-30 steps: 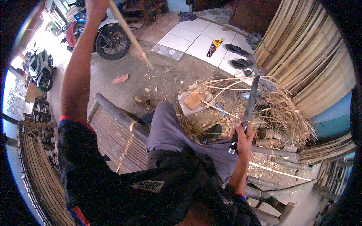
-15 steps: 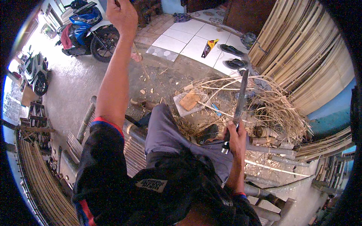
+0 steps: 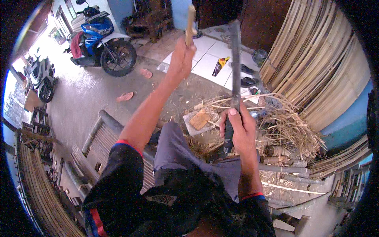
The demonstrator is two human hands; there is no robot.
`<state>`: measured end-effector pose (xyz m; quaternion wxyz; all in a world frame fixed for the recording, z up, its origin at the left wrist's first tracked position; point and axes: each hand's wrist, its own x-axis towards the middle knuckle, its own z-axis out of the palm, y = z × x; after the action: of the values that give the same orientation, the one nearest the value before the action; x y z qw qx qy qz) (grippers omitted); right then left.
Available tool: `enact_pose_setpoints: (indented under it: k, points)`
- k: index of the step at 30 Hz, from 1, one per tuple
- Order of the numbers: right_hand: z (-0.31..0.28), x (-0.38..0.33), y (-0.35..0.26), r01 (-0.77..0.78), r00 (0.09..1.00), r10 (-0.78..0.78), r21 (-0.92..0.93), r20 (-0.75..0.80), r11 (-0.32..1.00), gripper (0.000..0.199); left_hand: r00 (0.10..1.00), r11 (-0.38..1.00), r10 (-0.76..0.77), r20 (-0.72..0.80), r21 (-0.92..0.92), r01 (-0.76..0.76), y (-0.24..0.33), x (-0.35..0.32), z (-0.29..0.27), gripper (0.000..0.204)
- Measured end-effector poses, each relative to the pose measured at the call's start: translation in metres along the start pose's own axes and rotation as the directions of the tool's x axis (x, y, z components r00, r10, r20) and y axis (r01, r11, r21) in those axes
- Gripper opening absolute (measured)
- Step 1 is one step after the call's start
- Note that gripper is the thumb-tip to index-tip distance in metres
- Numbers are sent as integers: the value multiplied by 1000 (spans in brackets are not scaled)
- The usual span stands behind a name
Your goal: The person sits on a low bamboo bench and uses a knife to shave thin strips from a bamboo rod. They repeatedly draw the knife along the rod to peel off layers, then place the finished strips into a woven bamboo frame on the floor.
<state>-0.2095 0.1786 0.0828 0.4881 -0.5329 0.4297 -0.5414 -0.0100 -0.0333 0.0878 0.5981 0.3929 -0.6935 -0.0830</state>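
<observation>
Left hand (image 3: 181, 59) is raised at arm's length toward twelve o'clock, fist closed round a pale bamboo stick (image 3: 190, 21) that rises from the top of the fist to the upper rim of the picture. Right hand (image 3: 239, 128) sits just right of centre, fingers wrapped tight round the dark handle of a long machete (image 3: 235, 63), thumb laid up along the grip; the blade points almost straight to twelve o'clock, its tip level with the top of the stick and a little to its right, the two apart.

Below the hands, grey trousers (image 3: 177, 154) cover a bent knee at the centre. At three o'clock of the right hand lies a heap of bamboo shavings (image 3: 288, 130), with short cut bamboo pieces at its lower edge. A wooden block (image 3: 199, 119) rests on a pale board just left of the right hand. Split bamboo slats (image 3: 316, 67) lean in a stack from one to three o'clock. A blue motorcycle (image 3: 100, 37) stands at eleven o'clock, with two sandals (image 3: 136, 85) on the concrete floor near it. A slatted bamboo bench (image 3: 92, 138) lies at eight o'clock, beneath the left arm
</observation>
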Motion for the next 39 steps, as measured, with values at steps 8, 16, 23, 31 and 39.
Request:
enact_pose_setpoints:
  k: [8,16,23,31,39]
  points:
    - [14,34,-76,155,981,-165,96,104,983,50,911,992,-77,405,125,28,44,-33,-11,32]
    - [22,38,-98,57,984,-69,74,162,996,52,931,998,-17,364,58,-5,50,-52,-21,32]
    - [24,35,-96,131,977,-145,96,154,987,54,945,1000,25,326,6,-29,41,-57,-13,32]
    - [23,34,-95,138,978,-148,82,145,987,52,939,999,-2,345,43,-14,45,-54,-14,33]
    - [27,30,-107,182,968,-183,23,173,983,53,932,994,-85,353,100,52,62,-49,-24,34]
